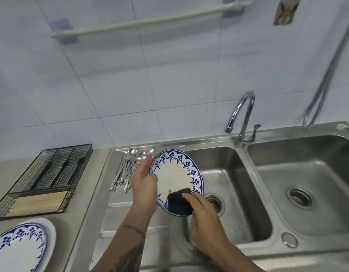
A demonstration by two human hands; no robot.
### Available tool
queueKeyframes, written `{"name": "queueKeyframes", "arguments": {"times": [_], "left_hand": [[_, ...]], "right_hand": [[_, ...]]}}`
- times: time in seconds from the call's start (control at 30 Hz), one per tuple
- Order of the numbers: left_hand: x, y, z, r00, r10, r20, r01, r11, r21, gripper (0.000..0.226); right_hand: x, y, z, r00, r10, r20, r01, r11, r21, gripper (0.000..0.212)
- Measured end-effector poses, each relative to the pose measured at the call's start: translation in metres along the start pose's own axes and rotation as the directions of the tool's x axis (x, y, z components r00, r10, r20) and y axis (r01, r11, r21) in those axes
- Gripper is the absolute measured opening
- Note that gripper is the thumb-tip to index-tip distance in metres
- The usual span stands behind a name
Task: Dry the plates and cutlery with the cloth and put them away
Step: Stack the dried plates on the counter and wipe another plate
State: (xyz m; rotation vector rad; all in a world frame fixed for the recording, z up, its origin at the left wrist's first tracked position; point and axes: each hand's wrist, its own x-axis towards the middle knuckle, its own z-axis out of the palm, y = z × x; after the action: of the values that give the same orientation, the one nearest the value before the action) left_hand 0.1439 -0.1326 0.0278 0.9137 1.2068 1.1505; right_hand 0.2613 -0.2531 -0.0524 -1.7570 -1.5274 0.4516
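Plate (176, 173) against left hand (144, 183), cloth (179, 202) under right hand (204, 218)

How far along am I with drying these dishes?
Early on. One patterned plate already sits on the counter. Your left hand holds a second plate over the sink while your right hand wipes it with the dark cloth. The spoons remain on the drainboard.

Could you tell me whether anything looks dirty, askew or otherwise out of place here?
Yes: the plate held over the sink by the left hand has orange-red smears and a spot on its white face, odd for a dish being dried. The right hand presses the dark cloth to its lower rim.
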Motion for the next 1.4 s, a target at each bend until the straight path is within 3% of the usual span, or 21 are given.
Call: {"name": "queueKeyframes", "arguments": {"times": [0.27,0.6,1.2,1.4], "left_hand": [[0.000,0.004,0.086,0.991,0.114,0.077,-0.116,0.993,0.031,0.068],[-0.002,0.004,0.124,0.966,0.254,0.057,-0.258,0.961,0.096,0.069],[-0.001,0.009,0.110,0.967,0.251,0.053,-0.255,0.961,0.109,0.063],[0.001,0.012,0.103,0.972,0.219,0.082,-0.225,0.972,0.070,0.058]], "right_hand": [[0.018,0.022,-0.028,0.980,0.157,-0.122,-0.132,0.972,0.192,0.053],[0.034,0.029,-0.031,0.954,0.197,-0.226,-0.134,0.954,0.266,0.053],[0.036,0.027,-0.035,0.971,0.168,-0.171,-0.122,0.960,0.254,0.052],[0.034,0.024,-0.039,0.990,0.119,-0.076,-0.109,0.986,0.126,0.065]]}}
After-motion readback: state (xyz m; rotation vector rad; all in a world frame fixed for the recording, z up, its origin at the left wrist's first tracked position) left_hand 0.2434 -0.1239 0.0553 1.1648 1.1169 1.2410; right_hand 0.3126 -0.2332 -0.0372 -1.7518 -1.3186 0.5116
